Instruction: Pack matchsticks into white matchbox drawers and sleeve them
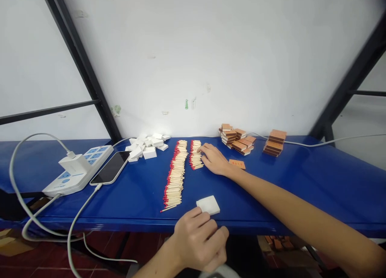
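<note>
My right hand (214, 159) reaches to the right side of a short row of red-tipped matches (196, 159). Its fingertips touch the match ends, with thumb and finger a little apart. A longer row of matches (175, 173) lies to the left. Near the front edge of the table rests a white matchbox tray (209, 204), flat on the blue surface. Just in front of it is my left hand (200, 239), fingers curled closed; whatever they might hold is hidden. An orange matchbox cover (237, 164) lies flat beside my right wrist.
White matchbox trays (147, 145) are heaped at the back left. Brown-sided matchboxes form a loose pile (237, 139) and a stack (275, 142) at the back right. A phone (111, 167), a power strip (78, 169) and white cables occupy the left side of the blue table (126, 201).
</note>
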`<action>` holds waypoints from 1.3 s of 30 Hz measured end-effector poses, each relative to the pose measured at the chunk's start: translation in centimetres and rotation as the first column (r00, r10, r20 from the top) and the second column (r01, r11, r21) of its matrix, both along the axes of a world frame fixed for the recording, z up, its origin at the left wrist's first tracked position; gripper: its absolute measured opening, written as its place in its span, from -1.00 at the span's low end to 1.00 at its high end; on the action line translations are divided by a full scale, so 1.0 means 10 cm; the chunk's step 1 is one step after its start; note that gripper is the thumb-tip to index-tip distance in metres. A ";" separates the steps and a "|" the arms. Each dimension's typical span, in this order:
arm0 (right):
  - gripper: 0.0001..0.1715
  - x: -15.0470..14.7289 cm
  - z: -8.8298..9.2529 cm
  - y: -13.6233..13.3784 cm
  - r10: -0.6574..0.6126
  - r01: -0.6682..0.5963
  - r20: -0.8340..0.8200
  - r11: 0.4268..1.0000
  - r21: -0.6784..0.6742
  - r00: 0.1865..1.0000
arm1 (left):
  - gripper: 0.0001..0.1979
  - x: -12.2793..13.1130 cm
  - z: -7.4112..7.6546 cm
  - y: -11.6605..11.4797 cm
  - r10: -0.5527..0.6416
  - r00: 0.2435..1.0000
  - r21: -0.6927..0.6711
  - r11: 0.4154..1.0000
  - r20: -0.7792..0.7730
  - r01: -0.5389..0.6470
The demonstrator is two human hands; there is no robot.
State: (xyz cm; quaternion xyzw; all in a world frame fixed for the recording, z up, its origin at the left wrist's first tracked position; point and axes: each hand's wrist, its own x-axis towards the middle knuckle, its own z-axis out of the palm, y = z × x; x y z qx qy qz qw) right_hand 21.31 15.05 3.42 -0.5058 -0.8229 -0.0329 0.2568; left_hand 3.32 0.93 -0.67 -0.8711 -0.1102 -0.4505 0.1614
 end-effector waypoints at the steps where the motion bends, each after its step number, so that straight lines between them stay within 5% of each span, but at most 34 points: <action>1: -0.70 -0.01 0.01 -0.01 -0.044 0.043 0.019 0.999 0.008 0.999 | -0.85 0.00 0.00 0.00 -0.003 1.000 -0.001 1.000 0.001 0.003; 4: -0.80 -0.07 0.04 -0.06 -0.119 0.121 0.065 0.993 -0.018 0.991 | -0.84 0.00 0.01 0.00 -0.016 1.000 -0.009 1.000 0.022 0.016; 10: -0.78 -0.17 0.09 -0.19 -0.058 0.066 0.068 0.990 -0.127 0.996 | -0.86 -0.01 0.02 0.00 -0.036 0.999 -0.008 0.999 0.017 0.036; 39: -0.81 0.00 -0.01 -0.31 0.065 -0.069 -0.036 0.987 -0.142 0.997 | -0.84 0.00 0.03 0.02 -0.049 0.999 0.007 0.999 0.019 0.049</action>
